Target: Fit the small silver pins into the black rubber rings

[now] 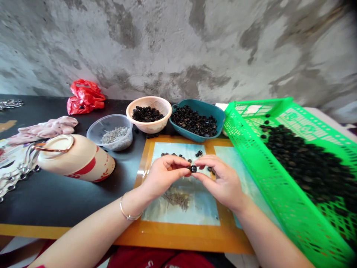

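Note:
My left hand (164, 175) and my right hand (223, 182) meet above a glass-covered mat, and their fingertips pinch a small black button (192, 168) from both sides. Several loose black buttons (178, 155) lie on the mat (178, 230) just beyond my fingers. A small heap of thin metal pins (177, 197) lies under the mat's surface or on it, below my hands; I cannot tell which. A thin metal bangle (129, 212) circles my left wrist.
At the back stand a beige colander (149, 104) and a teal bowl (198, 126) of black buttons. A green plastic basket (290, 175) of them fills the right. To the left are a clear tub of pins (110, 132), a cream tin (75, 158), pink cloth (44, 130) and a red bag (85, 97).

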Demonstrator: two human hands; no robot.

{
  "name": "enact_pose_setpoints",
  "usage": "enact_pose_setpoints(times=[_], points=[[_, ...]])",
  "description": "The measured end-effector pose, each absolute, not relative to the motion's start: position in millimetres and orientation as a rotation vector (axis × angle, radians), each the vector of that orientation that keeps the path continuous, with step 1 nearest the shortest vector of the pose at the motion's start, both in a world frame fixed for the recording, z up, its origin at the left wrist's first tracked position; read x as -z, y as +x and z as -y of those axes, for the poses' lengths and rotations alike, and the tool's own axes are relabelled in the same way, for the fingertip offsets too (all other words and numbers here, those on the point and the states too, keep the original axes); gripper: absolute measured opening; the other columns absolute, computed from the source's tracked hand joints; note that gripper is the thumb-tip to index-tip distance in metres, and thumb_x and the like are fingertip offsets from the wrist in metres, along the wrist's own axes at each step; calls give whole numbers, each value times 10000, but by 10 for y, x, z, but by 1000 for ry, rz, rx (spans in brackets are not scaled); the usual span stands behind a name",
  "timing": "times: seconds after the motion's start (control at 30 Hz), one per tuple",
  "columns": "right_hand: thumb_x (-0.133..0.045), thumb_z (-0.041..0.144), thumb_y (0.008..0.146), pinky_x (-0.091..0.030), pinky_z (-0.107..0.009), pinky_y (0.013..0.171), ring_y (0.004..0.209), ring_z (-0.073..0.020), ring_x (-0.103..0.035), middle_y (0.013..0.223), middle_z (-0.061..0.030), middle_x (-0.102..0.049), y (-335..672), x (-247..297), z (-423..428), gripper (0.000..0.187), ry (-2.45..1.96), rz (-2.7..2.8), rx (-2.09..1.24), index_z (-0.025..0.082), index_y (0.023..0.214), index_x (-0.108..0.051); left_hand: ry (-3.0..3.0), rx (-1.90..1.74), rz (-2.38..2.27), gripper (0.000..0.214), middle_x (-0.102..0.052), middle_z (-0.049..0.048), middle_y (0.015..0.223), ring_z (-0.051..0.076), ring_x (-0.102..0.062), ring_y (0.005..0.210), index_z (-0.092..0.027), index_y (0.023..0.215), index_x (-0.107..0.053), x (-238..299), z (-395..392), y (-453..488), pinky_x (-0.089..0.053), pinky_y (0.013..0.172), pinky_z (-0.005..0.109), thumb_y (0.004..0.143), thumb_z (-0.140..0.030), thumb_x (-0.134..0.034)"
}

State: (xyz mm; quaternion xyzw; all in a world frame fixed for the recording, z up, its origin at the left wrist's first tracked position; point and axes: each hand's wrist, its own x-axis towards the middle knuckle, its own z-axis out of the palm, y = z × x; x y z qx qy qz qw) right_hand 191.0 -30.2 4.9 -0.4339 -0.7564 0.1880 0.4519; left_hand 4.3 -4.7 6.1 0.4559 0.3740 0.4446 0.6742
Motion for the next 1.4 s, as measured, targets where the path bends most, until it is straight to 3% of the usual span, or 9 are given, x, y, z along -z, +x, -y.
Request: enact_pose_setpoints(times=[0.23,0.47,0.8,0.97,1.17,1.4], points=[[-721,195,815,-548,-374,801,872,-209,-669,897,-34,-717,1898,-57,285,158,-1010,1868,-457,250,952,-666,1037,-990,-835,170,-722,23,705,141,-687,637,-137,782,-721,-30,50,42,-570,652,253,642,-177,-809],[-717,220,829,-564,-269,639,685,-158,-701,817,1,-758,1841,-1,328,92,-1079,1801,-561,244,916,-699,966,-932,-848,209,-729,32,683,157,-689,616,-132,783,-721,2,48,46,-578,646,279,649,-256,-823],[-716,183,820,-577,-253,699,742,-149,-712,834,10,-759,1837,28,352,122,-1072,1646,-847,247,923,-715,903,-874,-829,272,-696,44,637,124,-639,563,-98,731,-709,-76,52,46,-535,587,238,643,-322,-835],[-718,213,823,-566,-291,695,744,-165,-684,855,-13,-729,1862,25,330,271,-1049,1736,-852,240,1089,-673,943,-838,-761,245,-693,34,607,116,-631,539,-113,692,-701,-41,35,13,-518,572,226,651,-315,-835],[-568,296,947,-511,-348,756,835,-186,-620,922,-46,-684,1906,35,278,374,-842,2050,-580,288,1321,-566,920,-794,-679,223,-694,23,611,115,-640,539,-118,689,-680,27,21,-15,-512,572,224,669,-281,-832],[-550,307,956,-497,-310,707,792,-164,-562,857,-35,-584,1880,43,297,354,-790,2012,-507,309,1308,-588,731,-725,-612,286,-694,25,613,107,-633,517,-110,722,-688,50,45,20,-517,546,208,600,-284,-878]])
